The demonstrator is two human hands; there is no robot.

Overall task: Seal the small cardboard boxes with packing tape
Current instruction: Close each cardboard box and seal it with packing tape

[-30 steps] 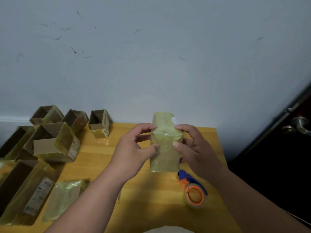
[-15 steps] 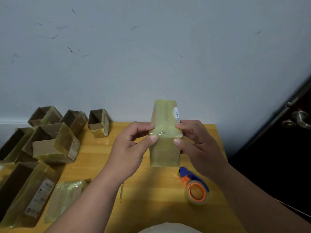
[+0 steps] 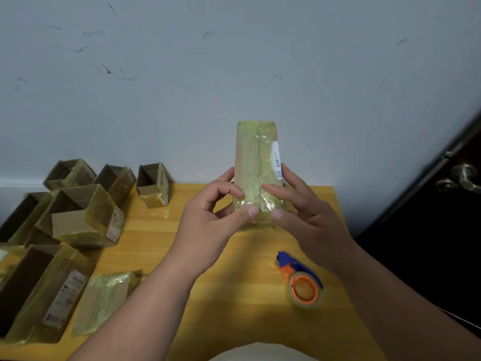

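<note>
Gripped by left hand (image 3: pixel 208 220) and right hand (image 3: pixel 304 212), thumbs pinching: taped box (image 3: pixel 256 162), upright above worktop (image 3: pixel 234 269), tape roll (image 3: pixel 303 289) nearby.

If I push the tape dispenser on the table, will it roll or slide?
The tape dispenser lies flat on its side on the wooden table, so it would probably slide, not roll. Its blue handle would likely make it turn. It looks light plastic.

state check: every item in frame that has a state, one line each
held box: closed, tape-wrapped, lifted above table
left hand: grips box's lower left side
right hand: grips box's lower right side
tape dispenser: lying on table, untouched
small box by wall: top open
flat wrapped box: closed, lying on table
</note>
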